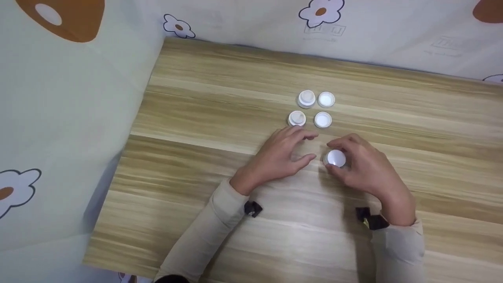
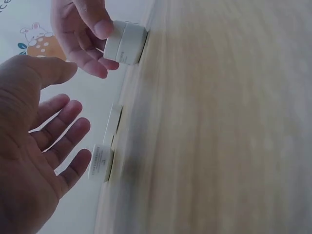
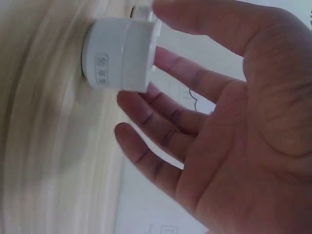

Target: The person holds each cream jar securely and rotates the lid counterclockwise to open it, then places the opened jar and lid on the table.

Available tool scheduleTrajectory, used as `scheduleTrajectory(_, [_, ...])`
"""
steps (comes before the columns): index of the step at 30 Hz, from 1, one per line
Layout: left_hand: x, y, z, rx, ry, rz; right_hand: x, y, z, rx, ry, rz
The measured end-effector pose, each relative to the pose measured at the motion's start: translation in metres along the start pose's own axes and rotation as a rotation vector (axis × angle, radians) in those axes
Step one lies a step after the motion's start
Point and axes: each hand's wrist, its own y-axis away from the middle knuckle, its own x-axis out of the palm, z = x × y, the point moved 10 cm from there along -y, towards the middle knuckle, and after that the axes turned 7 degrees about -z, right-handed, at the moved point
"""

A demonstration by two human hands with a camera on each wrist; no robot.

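Observation:
In the head view my right hand (image 1: 365,167) has its thumb and index finger curled round a small white cream jar (image 1: 335,158) with its lid on. Seen from the right wrist, the jar (image 3: 114,54) has faint print on its side, and its base is at the wooden surface. My left hand (image 1: 281,153) is to the left of it, thumb and fingers apart with nothing between them. Just beyond the left fingers are two lidless white jars, a nearer one (image 1: 297,118) and a farther one (image 1: 306,99). Two round white lids, one nearer (image 1: 323,120) and one farther (image 1: 326,99), lie beside them.
The wood-grain table (image 1: 188,157) ends at a left edge and a back edge. Pale cloth with printed flowers (image 1: 321,11) hangs behind and to the left. Dark straps with small black pieces (image 1: 253,208) are at both wrists.

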Motion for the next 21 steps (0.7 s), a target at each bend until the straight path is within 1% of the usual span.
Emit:
scheduleTrajectory(5, [0.005, 0.001, 0.004, -0.026, -0.007, 0.034, 0.002, 0.003, -0.004, 0.019, 0.04, 0.022])
scheduleTrajectory(11, [0.008, 0.001, 0.006, -0.041, -0.02, 0.067, 0.002, 0.002, -0.006, 0.049, 0.045, 0.026])
scheduleTrajectory(16, [0.011, 0.002, 0.009, -0.063, -0.035, 0.098, -0.003, -0.003, -0.005, 0.062, 0.037, -0.015])
scheduleTrajectory(21, [0.012, 0.002, 0.011, -0.078, -0.035, 0.107, -0.007, -0.009, 0.001, 0.058, 0.003, -0.063])
